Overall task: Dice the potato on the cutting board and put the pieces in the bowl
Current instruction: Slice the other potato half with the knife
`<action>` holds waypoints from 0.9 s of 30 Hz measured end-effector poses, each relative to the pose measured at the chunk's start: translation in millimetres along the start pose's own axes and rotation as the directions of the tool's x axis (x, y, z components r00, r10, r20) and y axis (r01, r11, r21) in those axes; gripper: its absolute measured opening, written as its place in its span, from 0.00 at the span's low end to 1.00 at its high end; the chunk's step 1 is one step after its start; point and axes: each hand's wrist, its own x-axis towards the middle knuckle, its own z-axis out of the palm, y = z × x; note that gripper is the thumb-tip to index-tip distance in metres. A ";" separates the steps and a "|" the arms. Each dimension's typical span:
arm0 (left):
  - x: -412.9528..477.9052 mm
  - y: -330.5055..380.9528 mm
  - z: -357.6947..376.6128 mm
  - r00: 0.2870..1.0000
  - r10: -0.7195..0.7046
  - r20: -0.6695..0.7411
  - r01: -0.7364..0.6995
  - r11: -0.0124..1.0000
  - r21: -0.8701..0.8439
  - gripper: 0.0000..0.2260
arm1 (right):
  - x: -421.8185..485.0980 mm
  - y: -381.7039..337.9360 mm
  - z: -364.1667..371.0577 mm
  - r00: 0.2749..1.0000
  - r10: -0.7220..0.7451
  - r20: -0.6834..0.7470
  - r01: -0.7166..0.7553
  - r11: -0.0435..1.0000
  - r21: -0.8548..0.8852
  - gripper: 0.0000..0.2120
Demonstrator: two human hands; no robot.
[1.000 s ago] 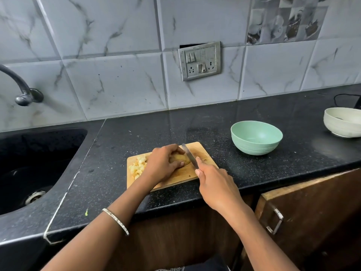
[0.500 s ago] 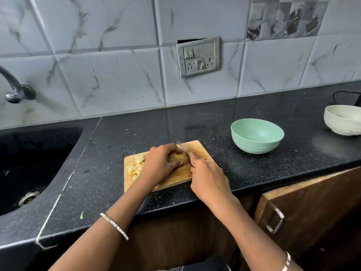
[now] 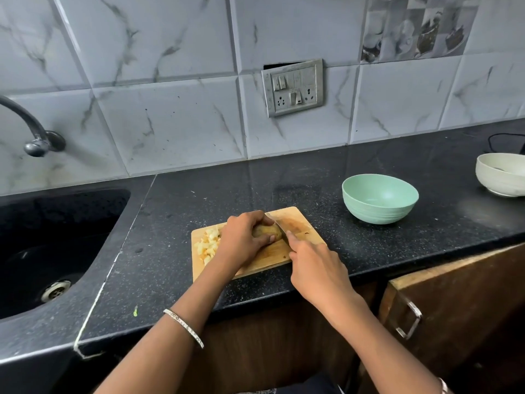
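A wooden cutting board [image 3: 305, 223] lies near the front edge of the black counter. My left hand [image 3: 241, 240] curls over a brown potato piece [image 3: 267, 232] and holds it down on the board. My right hand [image 3: 315, 268] grips a knife [image 3: 279, 224], whose blade lies against the right side of the potato; the handle is hidden in my palm. Several pale diced pieces [image 3: 208, 244] are heaped on the board's left part. The mint green bowl [image 3: 379, 199] stands to the right of the board, with nothing in it.
A black sink [image 3: 54, 245] with a tap [image 3: 34, 137] lies at the left. A white bowl [image 3: 502, 177] stands at the far right by a black cable. A wall socket plate [image 3: 292, 88] is behind. A wooden cabinet door [image 3: 454, 308] hangs open below the counter.
The knife has moved left against the potato, and my right hand has come closer to my left hand. The view has shifted slightly.
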 end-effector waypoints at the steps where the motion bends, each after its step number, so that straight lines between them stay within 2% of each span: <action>1: 0.1 0.0 0.4 1.000 -0.002 0.002 0.002 1.000 -0.005 0.13 | -2.4 1.6 -1.5 1.000 0.001 -0.012 0.000 1.000 0.025 0.26; 5: 2.1 -1.3 0.9 1.000 -0.023 0.020 0.023 1.000 0.000 0.12 | -6.0 2.7 -7.2 0.998 -0.014 -0.063 0.019 0.996 0.091 0.24; 27: -1.9 2.1 0.5 1.000 -0.014 -0.009 0.014 1.000 -0.022 0.13 | -2.9 13.5 11.4 0.995 0.015 -0.095 -0.004 0.993 0.114 0.24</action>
